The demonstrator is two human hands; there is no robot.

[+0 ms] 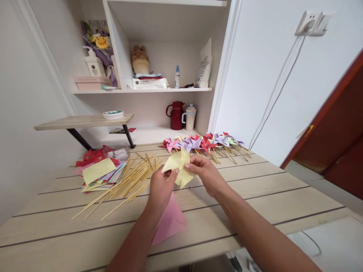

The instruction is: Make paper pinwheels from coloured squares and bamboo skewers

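Observation:
Between my two hands is a yellow paper pinwheel [185,178], its blades folded in, held a little above the table. My left hand [161,185] pinches its left side near the middle with thumb and fingers. On the right edge, my right hand [205,172] grips the paper, thumb toward the centre. Beneath my left forearm lies a pink paper sheet [171,221], partly hidden by that arm. Left of my hands, many thin wooden sticks [133,179] are spread in a loose heap.
Coloured paper sheets [98,172] are stacked at the left, beside crumpled red paper [92,155]. Finished pinwheels on sticks [208,143] lie along the table's back right. Behind stand a red jug [177,116], a cup [190,118] and a small wooden riser [82,121].

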